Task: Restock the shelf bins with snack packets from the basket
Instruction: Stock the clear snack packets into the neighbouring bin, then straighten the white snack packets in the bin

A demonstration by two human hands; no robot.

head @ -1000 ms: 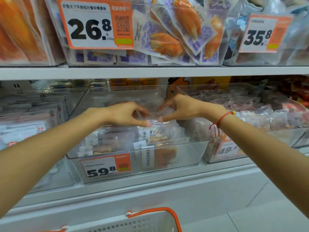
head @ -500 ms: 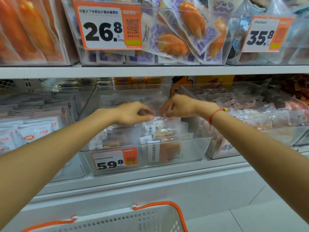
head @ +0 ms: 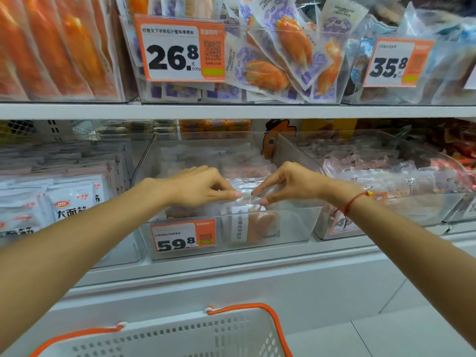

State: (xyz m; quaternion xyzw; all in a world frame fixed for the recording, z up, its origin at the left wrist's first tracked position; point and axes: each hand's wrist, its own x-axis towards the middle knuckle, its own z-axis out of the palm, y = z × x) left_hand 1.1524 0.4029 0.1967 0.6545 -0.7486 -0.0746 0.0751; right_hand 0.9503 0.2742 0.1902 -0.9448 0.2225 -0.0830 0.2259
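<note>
Both my hands reach into the clear middle bin (head: 296,228) on the lower shelf, the one with the 59.8 price tag (head: 184,237). My left hand (head: 198,185) and my right hand (head: 288,182) pinch the top edge of a clear snack packet (head: 246,195) between them, fingertips almost touching. More clear packets with brownish contents stand upright in the bin below. The white basket with orange handles (head: 180,336) sits at the bottom of the view; its inside is hidden.
A bin of white packets (head: 69,202) stands to the left, a bin of pinkish packets (head: 386,176) to the right. The upper shelf (head: 231,110) carries bins of orange snack packets with 26.8 and 35.8 tags. White floor tiles (head: 412,331) lie at lower right.
My hands have sunk slightly lower into the middle bin with the packet. The view has tilted down, so more of the basket shows.
</note>
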